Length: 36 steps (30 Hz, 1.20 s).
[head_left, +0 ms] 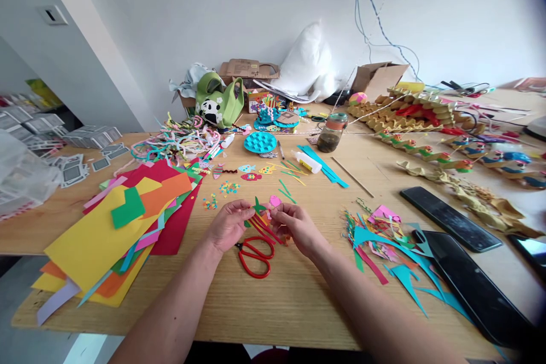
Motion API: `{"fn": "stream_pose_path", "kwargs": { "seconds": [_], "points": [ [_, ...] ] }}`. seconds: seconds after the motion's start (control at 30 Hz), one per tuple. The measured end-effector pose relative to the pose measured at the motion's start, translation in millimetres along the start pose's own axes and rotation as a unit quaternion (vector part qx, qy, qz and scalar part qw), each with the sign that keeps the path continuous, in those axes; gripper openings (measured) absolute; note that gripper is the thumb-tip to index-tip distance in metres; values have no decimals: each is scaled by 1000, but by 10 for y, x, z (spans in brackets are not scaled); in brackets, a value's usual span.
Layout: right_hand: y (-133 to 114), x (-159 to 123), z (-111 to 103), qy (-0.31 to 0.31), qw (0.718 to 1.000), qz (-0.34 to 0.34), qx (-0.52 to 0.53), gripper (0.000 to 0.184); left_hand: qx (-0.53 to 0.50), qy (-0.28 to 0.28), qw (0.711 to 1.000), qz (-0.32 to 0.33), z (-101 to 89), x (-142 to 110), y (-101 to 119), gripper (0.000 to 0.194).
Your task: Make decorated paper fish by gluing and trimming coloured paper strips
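Observation:
Thin red paper strips [265, 230] stretch between my two hands, above the near middle of the table. My left hand [229, 225] pinches their left end, close to a green paper cutout [258, 206]. Fingers of my right hand [298, 228] close around the other end; their tips are partly hidden. A pink paper cutout [275, 201] shows just past the right fingertips, and I cannot tell whether they touch it. Scissors with red handles [256, 266] lie on the table under my hands, their blades mostly covered.
Coloured paper sheets [81, 239] are stacked at left. Paper scraps [384, 233] and phones [450, 219] lie at right. Farther back are paper fish [251, 177], a glue bottle [307, 162], blue strips [324, 166], a blue dish [260, 142], a wooden stick [353, 177] and a jar [330, 135].

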State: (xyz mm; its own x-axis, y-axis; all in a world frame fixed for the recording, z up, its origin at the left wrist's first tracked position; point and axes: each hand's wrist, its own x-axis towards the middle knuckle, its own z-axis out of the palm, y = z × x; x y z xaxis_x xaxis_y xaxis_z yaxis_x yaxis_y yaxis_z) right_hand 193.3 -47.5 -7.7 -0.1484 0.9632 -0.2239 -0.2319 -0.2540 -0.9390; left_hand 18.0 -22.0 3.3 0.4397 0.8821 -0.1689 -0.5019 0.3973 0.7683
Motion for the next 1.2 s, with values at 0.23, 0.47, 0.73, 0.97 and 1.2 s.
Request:
{"fn": "stream_pose_path", "kwargs": {
  "seconds": [0.23,0.47,0.73,0.97,1.2],
  "points": [
    [24,1,8,-3,1000,-19,1,39,-24,-11,1000,-10,5,-2,-20,17],
    [47,28,-29,4,1000,-16,-1,39,-19,-1,1000,-6,-8,13,-20,17],
    [24,22,-50,53,991,-102,-66,36,151,136,976,77,-82,105,-118,24],
    [8,-27,29,61,988,-100,-106,33,210,128,965,94,-119,135,-173,26],
    [6,-13,78,84,985,-97,-117,34,219,113,966,81,-96,129,-225,26]
  ]
}}
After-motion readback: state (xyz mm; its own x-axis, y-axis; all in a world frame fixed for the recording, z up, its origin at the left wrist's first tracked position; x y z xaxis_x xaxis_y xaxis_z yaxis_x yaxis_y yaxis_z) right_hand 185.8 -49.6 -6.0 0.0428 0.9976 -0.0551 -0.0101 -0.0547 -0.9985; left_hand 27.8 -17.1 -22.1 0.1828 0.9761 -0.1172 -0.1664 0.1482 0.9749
